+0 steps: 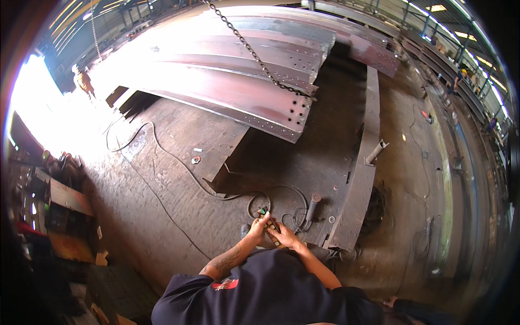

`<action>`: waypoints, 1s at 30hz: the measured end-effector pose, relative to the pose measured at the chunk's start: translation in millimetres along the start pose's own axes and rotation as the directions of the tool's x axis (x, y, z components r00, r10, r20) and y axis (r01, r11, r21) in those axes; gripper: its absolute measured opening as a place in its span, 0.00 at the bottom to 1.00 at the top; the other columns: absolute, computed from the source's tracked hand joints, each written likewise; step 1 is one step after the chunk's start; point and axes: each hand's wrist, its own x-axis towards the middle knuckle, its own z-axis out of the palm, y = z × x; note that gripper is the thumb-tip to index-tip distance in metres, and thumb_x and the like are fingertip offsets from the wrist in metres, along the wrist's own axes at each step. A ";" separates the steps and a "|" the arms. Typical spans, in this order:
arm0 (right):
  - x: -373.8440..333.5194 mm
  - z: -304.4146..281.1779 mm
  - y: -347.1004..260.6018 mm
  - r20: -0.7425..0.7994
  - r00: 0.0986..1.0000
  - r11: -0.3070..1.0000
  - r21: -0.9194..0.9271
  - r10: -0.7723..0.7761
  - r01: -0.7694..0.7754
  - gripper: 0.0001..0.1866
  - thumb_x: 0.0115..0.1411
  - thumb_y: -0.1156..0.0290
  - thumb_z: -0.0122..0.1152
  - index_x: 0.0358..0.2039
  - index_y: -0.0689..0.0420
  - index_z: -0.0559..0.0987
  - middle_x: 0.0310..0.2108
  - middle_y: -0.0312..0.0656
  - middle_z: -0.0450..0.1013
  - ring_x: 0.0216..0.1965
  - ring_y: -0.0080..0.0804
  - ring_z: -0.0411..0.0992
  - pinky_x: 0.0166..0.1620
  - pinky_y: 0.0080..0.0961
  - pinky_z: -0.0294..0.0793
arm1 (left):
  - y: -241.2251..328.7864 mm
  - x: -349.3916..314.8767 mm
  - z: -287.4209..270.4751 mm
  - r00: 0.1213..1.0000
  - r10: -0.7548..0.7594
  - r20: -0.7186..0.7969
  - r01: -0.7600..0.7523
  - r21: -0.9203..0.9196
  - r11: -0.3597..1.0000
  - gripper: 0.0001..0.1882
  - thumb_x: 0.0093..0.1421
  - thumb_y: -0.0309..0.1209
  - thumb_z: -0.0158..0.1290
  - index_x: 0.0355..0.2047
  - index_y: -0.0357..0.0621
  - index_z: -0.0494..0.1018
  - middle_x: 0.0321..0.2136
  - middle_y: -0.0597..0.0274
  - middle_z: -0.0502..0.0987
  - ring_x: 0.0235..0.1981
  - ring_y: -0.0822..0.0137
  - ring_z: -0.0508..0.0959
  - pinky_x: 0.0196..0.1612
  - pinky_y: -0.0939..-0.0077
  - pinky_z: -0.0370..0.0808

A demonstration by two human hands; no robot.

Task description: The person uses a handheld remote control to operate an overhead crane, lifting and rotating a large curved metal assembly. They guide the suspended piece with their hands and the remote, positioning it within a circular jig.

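Note:
My left hand and my right hand meet close to my body, both closed around one small tan-and-dark object with a green end. My fingers cover much of it, so its kind is unclear. Just ahead, a dark cable loops on the floor. Right of my hands, a cylindrical hand power tool lies with its cord curled beside it. Near that tool sits a small round ring.
Large steel beams with bolt holes lie ahead, a chain hanging over them. A long steel piece runs along my right, with a short tube on it. Boxes stand at left. Other people are far off.

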 end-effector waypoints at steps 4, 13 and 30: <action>-2.6 -4.0 -2.5 0.005 1.000 1.000 -0.007 -0.004 0.004 0.34 0.60 0.48 0.56 0.57 0.62 0.66 0.49 0.53 0.72 0.51 0.42 0.72 0.53 0.32 0.69 | -3.1 3.6 1.2 1.000 -0.008 -0.014 0.008 -0.004 1.000 0.16 0.59 0.42 0.58 0.38 0.44 0.72 0.33 0.60 0.78 0.33 0.63 0.78 0.37 0.65 0.76; 3.9 2.3 20.9 -0.006 1.000 1.000 0.024 -0.013 0.013 0.30 0.60 0.53 0.58 0.55 0.63 0.68 0.48 0.50 0.73 0.51 0.39 0.72 0.52 0.31 0.69 | 1.6 -6.0 10.2 1.000 -0.022 -0.022 0.024 0.060 0.998 0.24 0.59 0.49 0.56 0.40 0.38 0.73 0.32 0.56 0.78 0.33 0.60 0.79 0.40 0.62 0.77; -30.1 -45.3 67.8 -0.095 0.965 0.827 0.541 0.243 -0.155 0.26 0.53 0.73 0.61 0.54 0.56 0.66 0.39 0.37 0.71 0.38 0.27 0.71 0.40 0.26 0.73 | 8.2 2.7 -36.1 0.986 -0.080 -0.147 0.115 0.249 0.962 0.36 0.56 0.55 0.57 0.56 0.43 0.65 0.52 0.59 0.71 0.54 0.62 0.67 0.56 0.62 0.61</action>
